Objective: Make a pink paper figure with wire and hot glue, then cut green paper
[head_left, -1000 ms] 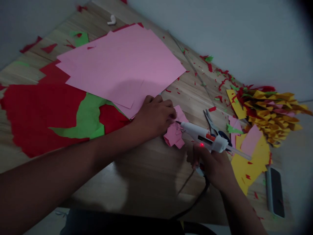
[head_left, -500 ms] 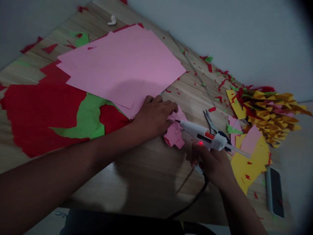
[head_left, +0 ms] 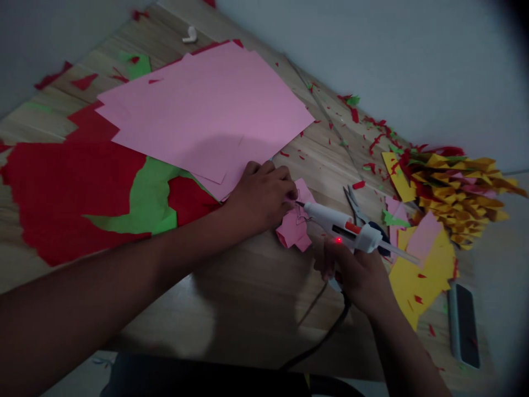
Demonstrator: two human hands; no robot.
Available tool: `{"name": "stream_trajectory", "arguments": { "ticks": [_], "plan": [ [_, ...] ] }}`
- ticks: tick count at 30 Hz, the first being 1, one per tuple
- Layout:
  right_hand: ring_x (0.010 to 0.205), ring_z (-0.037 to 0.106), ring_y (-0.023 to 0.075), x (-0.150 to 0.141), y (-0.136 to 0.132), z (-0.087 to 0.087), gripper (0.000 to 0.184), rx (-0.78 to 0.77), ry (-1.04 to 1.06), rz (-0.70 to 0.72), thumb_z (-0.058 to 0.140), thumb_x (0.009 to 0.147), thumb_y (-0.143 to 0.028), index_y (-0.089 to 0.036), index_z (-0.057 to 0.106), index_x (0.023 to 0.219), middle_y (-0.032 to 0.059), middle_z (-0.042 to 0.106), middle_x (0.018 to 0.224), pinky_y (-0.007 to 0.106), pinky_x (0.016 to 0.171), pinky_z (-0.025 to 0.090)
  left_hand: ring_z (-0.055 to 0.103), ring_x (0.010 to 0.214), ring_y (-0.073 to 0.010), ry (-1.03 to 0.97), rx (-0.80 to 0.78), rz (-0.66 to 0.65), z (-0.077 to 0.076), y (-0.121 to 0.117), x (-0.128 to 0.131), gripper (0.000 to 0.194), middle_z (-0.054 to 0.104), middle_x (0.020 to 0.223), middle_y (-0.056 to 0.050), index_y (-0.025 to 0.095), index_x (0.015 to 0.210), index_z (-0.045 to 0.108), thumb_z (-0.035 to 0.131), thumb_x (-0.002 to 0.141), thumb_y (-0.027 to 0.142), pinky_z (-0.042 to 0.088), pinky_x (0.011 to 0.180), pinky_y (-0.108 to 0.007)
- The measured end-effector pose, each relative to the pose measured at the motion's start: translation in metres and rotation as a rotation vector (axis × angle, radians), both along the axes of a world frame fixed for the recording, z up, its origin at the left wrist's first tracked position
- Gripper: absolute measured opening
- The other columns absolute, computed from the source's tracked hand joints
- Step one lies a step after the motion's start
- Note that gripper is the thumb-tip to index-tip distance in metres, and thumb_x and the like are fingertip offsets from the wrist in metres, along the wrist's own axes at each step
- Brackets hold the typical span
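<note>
My right hand (head_left: 357, 275) is wrapped round the handle of a white glue gun (head_left: 326, 216) with an orange part and a glowing red light. A clear glue stick (head_left: 400, 252) sticks out of its rear end. The gun's dark nozzle points left, close to the fingertips of my left hand (head_left: 264, 193). Those fingers are curled and closed at a small piece of pink paper, mostly hidden by the hand. Under the nozzle lie pink paper cutouts (head_left: 294, 234) with dark lines on them. A thin brown stick (head_left: 313, 303) slants below my right hand.
Large pink sheets (head_left: 215, 105), red paper (head_left: 74, 193) and green paper (head_left: 152, 193) cover the left. At right are scissors (head_left: 354, 204), yellow paper (head_left: 430, 270), a folded yellow paper piece (head_left: 458, 193) and a phone (head_left: 463, 325). A white earbud (head_left: 190, 35) lies at the back.
My left fingertips have drawn slightly left. The glue gun has shifted a little left and its rear has dipped slightly. The papers on the table have not moved.
</note>
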State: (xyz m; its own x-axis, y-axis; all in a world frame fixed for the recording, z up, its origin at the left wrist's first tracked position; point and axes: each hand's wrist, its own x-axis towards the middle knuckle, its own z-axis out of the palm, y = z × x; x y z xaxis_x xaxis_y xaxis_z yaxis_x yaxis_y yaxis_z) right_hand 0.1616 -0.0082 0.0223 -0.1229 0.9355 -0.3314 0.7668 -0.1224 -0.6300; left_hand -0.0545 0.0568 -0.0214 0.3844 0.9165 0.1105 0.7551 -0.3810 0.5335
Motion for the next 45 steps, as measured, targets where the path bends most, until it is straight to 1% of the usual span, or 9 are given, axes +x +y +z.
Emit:
{"name": "stream_trajectory", "arguments": {
  "ticks": [7, 12, 18, 24, 27, 33, 37, 41, 45],
  "plan": [
    [0.046, 0.058, 0.0154, 0.001, 0.002, 0.0, 0.044, 0.029, -0.045, 0.029, 0.046, 0.093, -0.045, -0.024, 0.055, 0.056, 0.001, 0.061, 0.048, 0.027, 0.047, 0.043, 0.054, 0.111, -0.0278, 0.0, -0.039, 0.002, 0.003, 0.001, 0.0, 0.018, 0.068, 0.117, -0.003, 0.025, 0.103, 0.075, 0.062, 0.091, 0.028, 0.032, 0.093, -0.046],
    [0.048, 0.059, 0.016, -0.002, 0.005, 0.004, 0.039, 0.039, -0.04, 0.063, 0.047, 0.092, -0.041, -0.023, 0.056, 0.058, 0.0015, 0.064, 0.051, 0.027, 0.048, 0.044, 0.053, 0.111, -0.0282, 0.011, -0.049, -0.005, 0.003, 0.001, -0.001, 0.02, 0.068, 0.117, -0.004, 0.025, 0.105, 0.074, 0.062, 0.09, 0.028, 0.032, 0.094, -0.046],
    [0.049, 0.061, 0.017, -0.012, 0.001, 0.011, 0.038, -0.058, 0.016, -0.079, 0.048, 0.091, -0.044, -0.024, 0.054, 0.059, 0.0021, 0.063, 0.051, 0.028, 0.049, 0.045, 0.054, 0.106, -0.028, -0.035, 0.011, -0.015, 0.0, 0.0, -0.001, 0.019, 0.069, 0.113, -0.005, 0.023, 0.102, 0.075, 0.061, 0.089, 0.027, 0.033, 0.09, -0.046],
    [0.047, 0.059, 0.017, -0.014, 0.003, 0.013, 0.038, -0.086, 0.011, -0.111, 0.049, 0.088, -0.044, -0.025, 0.053, 0.056, 0.0014, 0.061, 0.049, 0.028, 0.047, 0.044, 0.054, 0.108, -0.0286, -0.022, -0.009, -0.007, 0.001, 0.001, -0.001, 0.02, 0.069, 0.115, -0.004, 0.024, 0.104, 0.075, 0.061, 0.09, 0.027, 0.032, 0.091, -0.046],
    [0.046, 0.059, 0.0167, -0.014, 0.003, 0.013, 0.037, -0.064, 0.034, -0.122, 0.049, 0.088, -0.043, -0.024, 0.053, 0.056, 0.0008, 0.061, 0.049, 0.028, 0.047, 0.044, 0.054, 0.109, -0.0292, -0.02, -0.008, -0.01, 0.001, 0.001, -0.001, 0.019, 0.069, 0.114, -0.004, 0.024, 0.103, 0.075, 0.062, 0.09, 0.027, 0.033, 0.091, -0.047],
    [0.043, 0.058, 0.0157, -0.018, 0.002, 0.013, 0.033, -0.071, 0.059, -0.196, 0.05, 0.087, -0.042, -0.025, 0.052, 0.06, -0.0012, 0.058, 0.048, 0.026, 0.045, 0.043, 0.053, 0.107, -0.0287, -0.027, 0.004, -0.007, -0.001, 0.001, -0.001, 0.019, 0.069, 0.113, -0.004, 0.024, 0.1, 0.076, 0.062, 0.088, 0.027, 0.033, 0.091, -0.046],
    [0.044, 0.058, 0.0154, -0.018, 0.003, 0.014, 0.035, -0.055, 0.024, -0.205, 0.05, 0.086, -0.044, -0.025, 0.052, 0.057, -0.0011, 0.058, 0.047, 0.027, 0.046, 0.044, 0.052, 0.106, -0.0277, -0.03, 0.016, -0.014, -0.002, 0.0, -0.002, 0.019, 0.069, 0.114, -0.005, 0.024, 0.1, 0.076, 0.061, 0.088, 0.027, 0.033, 0.092, -0.046],
    [0.045, 0.058, 0.0156, -0.016, 0.002, 0.015, 0.038, -0.09, 0.045, -0.215, 0.051, 0.086, -0.045, -0.024, 0.052, 0.054, -0.0008, 0.058, 0.047, 0.027, 0.046, 0.044, 0.052, 0.106, -0.028, -0.027, 0.005, -0.008, -0.001, 0.0, -0.002, 0.019, 0.069, 0.113, -0.005, 0.024, 0.1, 0.076, 0.061, 0.089, 0.027, 0.033, 0.092, -0.046],
    [0.043, 0.057, 0.0149, -0.015, 0.0, 0.015, 0.028, -0.113, 0.127, -0.287, 0.058, 0.084, -0.042, -0.024, 0.057, 0.063, -0.0025, 0.058, 0.047, 0.026, 0.044, 0.044, 0.052, 0.108, -0.0285, -0.016, -0.006, -0.01, 0.0, 0.0, -0.001, 0.018, 0.069, 0.114, -0.004, 0.025, 0.101, 0.075, 0.062, 0.089, 0.026, 0.033, 0.091, -0.046]
  ]
}}
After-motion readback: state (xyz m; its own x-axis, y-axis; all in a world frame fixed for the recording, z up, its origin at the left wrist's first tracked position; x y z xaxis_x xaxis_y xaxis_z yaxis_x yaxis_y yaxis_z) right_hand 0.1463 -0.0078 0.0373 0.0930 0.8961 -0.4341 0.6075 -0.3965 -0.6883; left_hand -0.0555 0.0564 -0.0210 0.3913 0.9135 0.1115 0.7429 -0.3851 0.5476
